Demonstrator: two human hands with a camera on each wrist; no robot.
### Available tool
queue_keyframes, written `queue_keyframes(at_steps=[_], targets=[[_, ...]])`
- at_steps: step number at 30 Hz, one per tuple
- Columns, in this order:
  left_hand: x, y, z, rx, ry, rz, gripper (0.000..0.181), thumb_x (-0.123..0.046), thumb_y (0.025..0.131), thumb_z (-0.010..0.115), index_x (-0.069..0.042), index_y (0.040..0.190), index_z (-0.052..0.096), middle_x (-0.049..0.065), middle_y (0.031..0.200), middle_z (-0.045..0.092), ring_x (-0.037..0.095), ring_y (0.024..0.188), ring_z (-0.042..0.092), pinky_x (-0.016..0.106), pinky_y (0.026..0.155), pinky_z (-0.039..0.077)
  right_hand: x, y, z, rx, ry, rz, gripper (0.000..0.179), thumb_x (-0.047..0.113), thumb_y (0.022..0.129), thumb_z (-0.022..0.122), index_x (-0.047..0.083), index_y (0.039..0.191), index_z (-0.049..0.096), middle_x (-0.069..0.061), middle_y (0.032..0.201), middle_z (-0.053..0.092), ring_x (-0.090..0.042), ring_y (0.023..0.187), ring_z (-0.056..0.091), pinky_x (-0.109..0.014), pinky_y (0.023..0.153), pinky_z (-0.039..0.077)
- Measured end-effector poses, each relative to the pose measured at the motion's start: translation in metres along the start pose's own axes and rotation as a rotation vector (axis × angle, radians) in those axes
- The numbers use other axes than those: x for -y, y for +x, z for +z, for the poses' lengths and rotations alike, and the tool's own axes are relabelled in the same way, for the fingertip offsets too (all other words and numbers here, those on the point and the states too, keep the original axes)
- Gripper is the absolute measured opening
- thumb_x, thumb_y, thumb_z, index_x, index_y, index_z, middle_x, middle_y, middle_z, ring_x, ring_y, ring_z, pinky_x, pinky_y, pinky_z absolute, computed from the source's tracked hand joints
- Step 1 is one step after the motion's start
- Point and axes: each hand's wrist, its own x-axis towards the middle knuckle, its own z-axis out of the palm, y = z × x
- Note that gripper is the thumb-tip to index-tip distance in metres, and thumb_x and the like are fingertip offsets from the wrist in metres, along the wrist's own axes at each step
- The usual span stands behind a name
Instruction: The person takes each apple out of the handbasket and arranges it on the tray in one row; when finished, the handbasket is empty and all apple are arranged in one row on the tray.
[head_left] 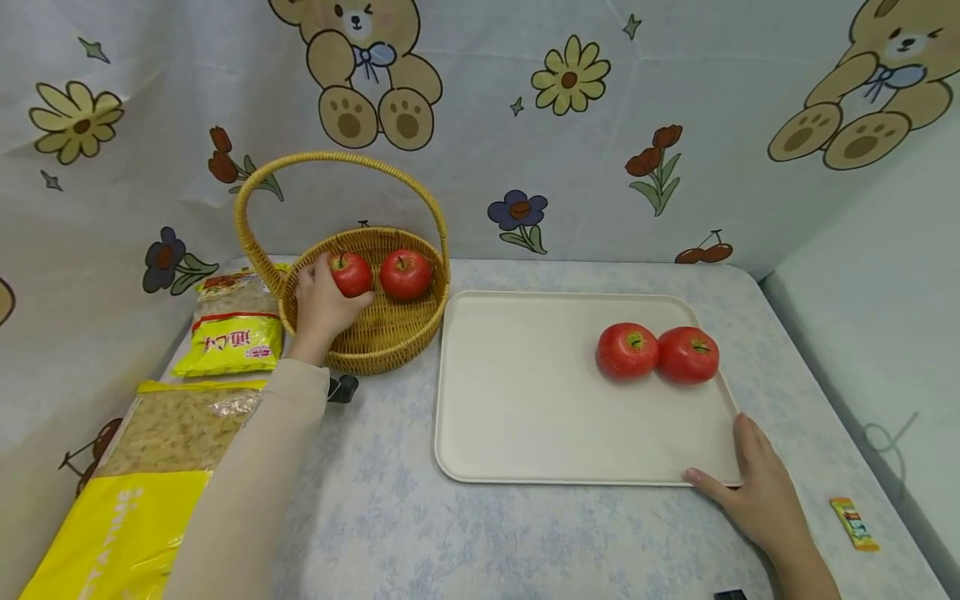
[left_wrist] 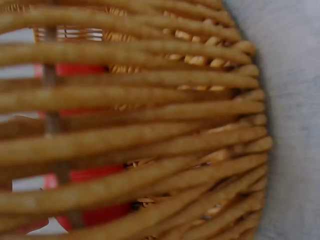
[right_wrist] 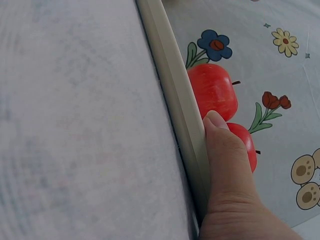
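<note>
In the head view my left hand reaches over the left rim of a wicker basket and grips a red apple inside it. A second apple sits beside it in the basket. Woven strands fill the left wrist view, with red showing through the gaps. My right hand holds the near right corner of a white tray, its thumb over the edge. Two more red apples lie side by side on the tray's right part.
Two yellow-and-clear food bags lie along the table's left side, partly behind my left sleeve. A small yellow packet is near the right edge. The basket's tall handle arches before a cloth printed with bears and flowers.
</note>
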Motion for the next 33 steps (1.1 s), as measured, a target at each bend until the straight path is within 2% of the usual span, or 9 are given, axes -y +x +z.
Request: queue_keyframes(at_steps=[6, 11, 15, 18, 20, 26, 30, 33], targets=[[0.003, 0.008, 0.001, 0.009, 0.011, -0.029, 0.095, -0.032, 0.085, 0.072, -0.009, 0.158, 0.015, 0.028, 0.152, 0.018, 0.050, 0.140, 0.024, 0.063, 0.110, 0.035, 0.000, 0.000, -0.001, -0.002, 0.000, 0.002, 0.123, 0.048, 0.078, 0.081, -0.002, 0.157, 0.000, -0.035, 0.160, 0.010, -0.054, 0.146, 0.015, -0.069, 0.113, 0.018], [0.006, 0.012, 0.003, -0.012, 0.030, -0.032, 0.092, -0.033, 0.084, 0.074, -0.005, 0.155, 0.023, 0.028, 0.149, 0.018, 0.049, 0.141, 0.021, 0.061, 0.112, 0.031, -0.001, 0.000, -0.001, -0.006, -0.004, 0.001, 0.124, 0.047, 0.078, 0.081, -0.002, 0.157, 0.000, -0.035, 0.160, 0.011, -0.054, 0.146, 0.015, -0.070, 0.113, 0.018], [0.007, 0.014, 0.005, -0.014, 0.007, -0.030, 0.086, -0.031, 0.083, 0.075, -0.002, 0.148, 0.026, 0.029, 0.148, 0.026, 0.048, 0.138, 0.030, 0.060, 0.111, 0.035, -0.001, -0.001, 0.000, -0.007, -0.003, 0.000, 0.124, 0.047, 0.077, 0.082, -0.002, 0.157, 0.000, -0.035, 0.160, 0.011, -0.054, 0.146, 0.016, -0.069, 0.113, 0.019], [0.008, 0.014, 0.005, 0.007, -0.023, -0.028, 0.087, -0.030, 0.083, 0.075, -0.001, 0.146, 0.023, 0.030, 0.146, 0.035, 0.047, 0.135, 0.039, 0.059, 0.111, 0.037, -0.001, -0.001, 0.000, -0.005, 0.001, -0.002, 0.124, 0.047, 0.078, 0.081, -0.002, 0.157, 0.000, -0.035, 0.160, 0.011, -0.054, 0.146, 0.015, -0.069, 0.113, 0.019], [0.009, 0.015, 0.005, 0.027, -0.028, -0.025, 0.091, -0.030, 0.083, 0.076, -0.001, 0.148, 0.019, 0.030, 0.146, 0.037, 0.046, 0.135, 0.041, 0.058, 0.112, 0.037, -0.001, -0.001, 0.000, -0.004, 0.005, -0.003, 0.124, 0.047, 0.078, 0.081, -0.002, 0.157, 0.000, -0.035, 0.160, 0.011, -0.054, 0.146, 0.016, -0.069, 0.113, 0.019], [0.008, 0.013, 0.001, 0.104, 0.081, -0.031, 0.103, -0.039, 0.084, 0.074, 0.003, 0.155, 0.013, 0.033, 0.152, 0.023, 0.049, 0.138, 0.034, 0.061, 0.111, 0.036, -0.002, -0.001, -0.001, 0.003, -0.003, 0.009, 0.124, 0.048, 0.078, 0.080, -0.002, 0.157, -0.001, -0.034, 0.160, 0.010, -0.053, 0.146, 0.015, -0.070, 0.112, 0.020], [0.007, 0.008, -0.002, 0.134, 0.100, -0.035, 0.106, -0.043, 0.083, 0.073, 0.004, 0.155, 0.010, 0.034, 0.149, 0.031, 0.049, 0.136, 0.036, 0.061, 0.109, 0.038, -0.002, -0.001, -0.002, 0.000, -0.009, 0.009, 0.124, 0.049, 0.078, 0.080, -0.002, 0.157, 0.000, -0.034, 0.160, 0.011, -0.053, 0.146, 0.016, -0.070, 0.112, 0.020], [0.003, 0.002, -0.005, 0.095, 0.105, -0.011, 0.102, -0.046, 0.081, 0.073, 0.004, 0.152, 0.019, 0.032, 0.141, 0.042, 0.047, 0.129, 0.043, 0.060, 0.106, 0.042, -0.002, -0.001, -0.002, -0.005, -0.008, 0.000, 0.124, 0.049, 0.078, 0.081, -0.002, 0.157, 0.001, -0.034, 0.160, 0.012, -0.054, 0.146, 0.017, -0.070, 0.112, 0.020]])
